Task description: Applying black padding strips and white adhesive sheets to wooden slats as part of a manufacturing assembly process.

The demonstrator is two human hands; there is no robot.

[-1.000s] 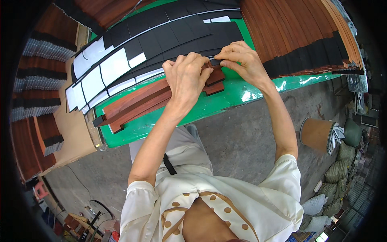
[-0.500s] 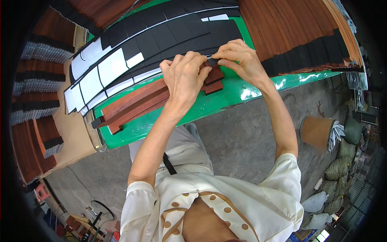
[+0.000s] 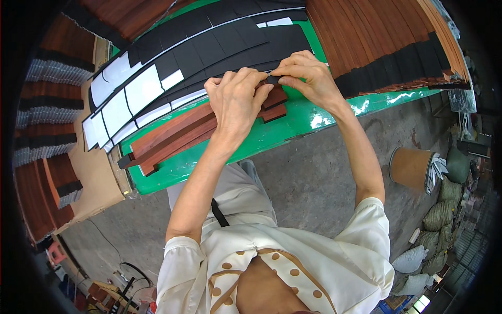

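Reddish-brown wooden slats (image 3: 172,129) lie along the near edge of the green-topped table, black-capped at the left end of one. Around the right part of the upper slat, my left hand (image 3: 234,99) is closed, thumb on the near side and fingers over the far side. My right hand (image 3: 308,78) pinches a small black strip (image 3: 273,79) at that slat's right end, its fingertips close to those of the left. Fingers partly hide the strip. Just beyond the hands are rows of black sheet pieces (image 3: 225,42), with white backing pieces (image 3: 144,90) toward the left.
Dark-ended wooden slats (image 3: 376,42) fill the table's right side. More slat stacks (image 3: 49,110) stand on a tan board (image 3: 99,167) at the left. On the grey floor (image 3: 319,162) sits a brown bin (image 3: 410,167) with white scraps; several sacks (image 3: 436,220) lie beyond it.
My hands stay at the slat's right end with almost the same grip. The fingers shift only slightly at the black strip, and the whole view slides a little.
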